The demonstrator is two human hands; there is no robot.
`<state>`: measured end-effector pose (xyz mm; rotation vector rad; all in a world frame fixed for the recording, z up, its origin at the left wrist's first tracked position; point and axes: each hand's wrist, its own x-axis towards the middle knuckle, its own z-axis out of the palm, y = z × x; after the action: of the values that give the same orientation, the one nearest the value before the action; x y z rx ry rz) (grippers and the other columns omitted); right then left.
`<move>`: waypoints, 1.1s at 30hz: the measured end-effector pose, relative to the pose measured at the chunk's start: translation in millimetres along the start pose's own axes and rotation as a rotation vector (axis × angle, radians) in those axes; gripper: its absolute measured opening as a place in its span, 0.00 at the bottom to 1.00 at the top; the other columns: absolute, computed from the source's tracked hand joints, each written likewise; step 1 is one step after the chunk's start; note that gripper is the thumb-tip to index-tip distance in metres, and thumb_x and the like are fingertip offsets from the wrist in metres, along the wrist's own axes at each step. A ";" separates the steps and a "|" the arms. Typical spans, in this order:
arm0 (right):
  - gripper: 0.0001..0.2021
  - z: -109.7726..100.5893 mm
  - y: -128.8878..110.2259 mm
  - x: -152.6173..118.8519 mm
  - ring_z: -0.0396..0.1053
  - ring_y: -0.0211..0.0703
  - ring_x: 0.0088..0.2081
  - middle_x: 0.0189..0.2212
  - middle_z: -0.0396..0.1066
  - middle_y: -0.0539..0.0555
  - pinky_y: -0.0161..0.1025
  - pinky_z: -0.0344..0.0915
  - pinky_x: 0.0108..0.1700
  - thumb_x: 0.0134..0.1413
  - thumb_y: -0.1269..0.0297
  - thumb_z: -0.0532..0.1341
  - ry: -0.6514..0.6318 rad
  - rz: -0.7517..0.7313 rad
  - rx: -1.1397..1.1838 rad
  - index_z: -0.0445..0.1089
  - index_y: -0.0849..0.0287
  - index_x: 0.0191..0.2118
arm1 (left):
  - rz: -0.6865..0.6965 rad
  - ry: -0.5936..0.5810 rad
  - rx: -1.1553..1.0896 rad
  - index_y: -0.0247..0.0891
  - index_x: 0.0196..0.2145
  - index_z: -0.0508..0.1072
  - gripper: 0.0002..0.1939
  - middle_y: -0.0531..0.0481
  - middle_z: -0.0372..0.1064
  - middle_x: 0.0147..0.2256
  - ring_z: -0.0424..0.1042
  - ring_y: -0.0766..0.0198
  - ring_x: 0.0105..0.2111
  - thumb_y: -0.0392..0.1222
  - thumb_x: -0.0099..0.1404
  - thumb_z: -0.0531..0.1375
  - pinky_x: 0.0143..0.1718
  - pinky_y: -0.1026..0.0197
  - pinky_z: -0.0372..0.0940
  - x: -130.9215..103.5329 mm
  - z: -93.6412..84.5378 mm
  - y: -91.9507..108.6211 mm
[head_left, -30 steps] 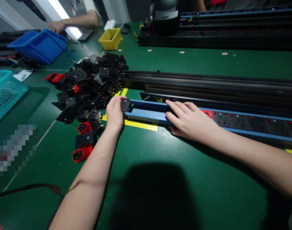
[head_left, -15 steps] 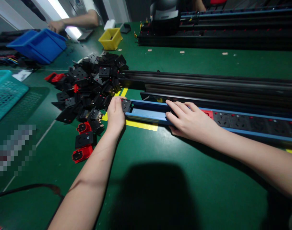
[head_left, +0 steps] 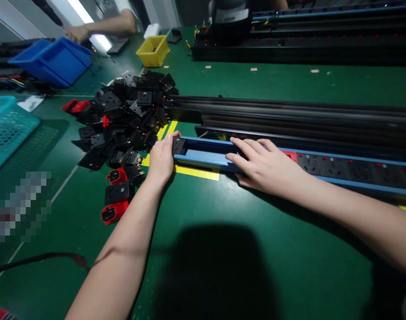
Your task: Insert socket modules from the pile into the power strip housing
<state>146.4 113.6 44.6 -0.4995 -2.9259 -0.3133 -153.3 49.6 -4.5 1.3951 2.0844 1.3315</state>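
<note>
The right hand (head_left: 266, 165) is clasping across the blue rail (head_left: 204, 157); apart, the left hand (head_left: 160, 162) is cupping its end by a socket (head_left: 179, 146). Probably stiff, slippery, best held by both walls, the rail is stretching beneath them toward the desk's (head_left: 196, 204) right edge, black rails (head_left: 272, 108) lying beyond.

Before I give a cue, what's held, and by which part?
The blue channel: the right hand straddles its side walls; the left hand cups its end beside a black socket module, that grip partly hidden.
</note>
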 end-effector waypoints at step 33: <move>0.35 0.3 8.6 1.4 0.69 0.66 0.56 0.60 0.67 0.74 0.54 0.65 0.54 0.63 0.54 0.58 -0.049 0.147 0.206 0.55 0.76 0.67 | 0.160 -0.030 0.121 0.36 0.50 0.77 0.29 0.40 0.76 0.51 0.73 0.51 0.54 0.60 0.75 0.46 0.59 0.49 0.63 -11.1 8.8 12.3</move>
<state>148.0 122.0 46.1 -0.6928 -2.9027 0.0193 -135.1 46.1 -1.6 1.6529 2.1031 1.2520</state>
